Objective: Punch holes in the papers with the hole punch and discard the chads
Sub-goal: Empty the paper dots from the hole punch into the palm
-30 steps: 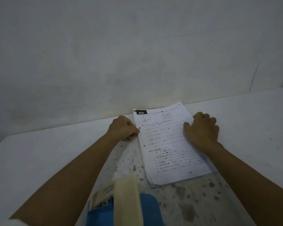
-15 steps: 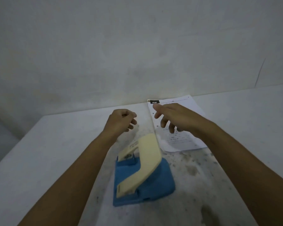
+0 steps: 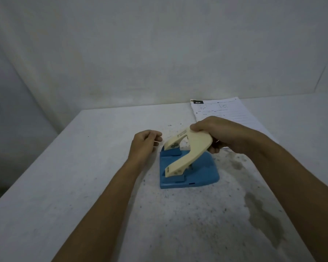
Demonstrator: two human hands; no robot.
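A hole punch (image 3: pixel 195 173) with a blue base and a cream lever stands on the white table (image 3: pixel 83 186) in front of me. My right hand (image 3: pixel 222 135) grips the raised end of the cream lever. My left hand (image 3: pixel 145 143) hovers just left of the punch, fingers loosely curled, holding nothing. A stack of printed papers (image 3: pixel 223 112) lies flat behind the punch at the far right, partly hidden by my right hand.
A plain wall (image 3: pixel 159 53) rises right behind the table's far edge. Dark stains (image 3: pixel 263 220) and specks mark the tabletop at the near right. The table's left edge runs diagonally toward me.
Both hands have left the paper stack. My right hand moved onto the punch's lever and closed on it; my left hand drew in beside the punch. The view has tilted down.
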